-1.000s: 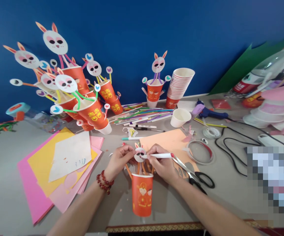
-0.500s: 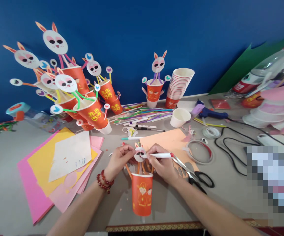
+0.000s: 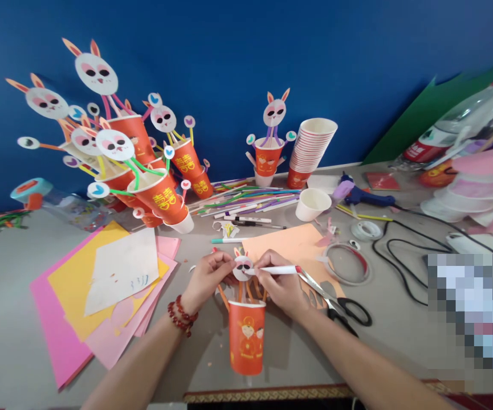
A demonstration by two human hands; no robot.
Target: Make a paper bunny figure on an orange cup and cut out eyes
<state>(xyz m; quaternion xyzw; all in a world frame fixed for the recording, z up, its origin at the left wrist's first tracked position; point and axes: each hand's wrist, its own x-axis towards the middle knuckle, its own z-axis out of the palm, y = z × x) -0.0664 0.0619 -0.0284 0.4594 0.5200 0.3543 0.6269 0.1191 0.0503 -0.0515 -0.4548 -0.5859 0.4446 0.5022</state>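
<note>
My left hand (image 3: 211, 277) pinches the left edge of a small white paper rabbit face (image 3: 243, 270) with orange-pink ears, pink patches and dark eyes. In my right hand (image 3: 281, 287) is a white marker pen (image 3: 278, 270) with a red end; its tip meets the lower part of the face. The face stands above a red paper cup (image 3: 247, 339) with printed figures, joined to it by orange strips. That cup is upright near the table's front edge, between my forearms. Some of my left fingertips are hidden behind the face.
Finished rabbit cups (image 3: 164, 196) crowd the back left, above coloured paper sheets (image 3: 75, 296). Scissors (image 3: 335, 302) lie right of my hand, partly over orange paper (image 3: 289, 242). Farther back are loose straws (image 3: 255, 199), stacked cups (image 3: 314, 149), a glue gun (image 3: 368, 196) and tape rolls (image 3: 366, 230).
</note>
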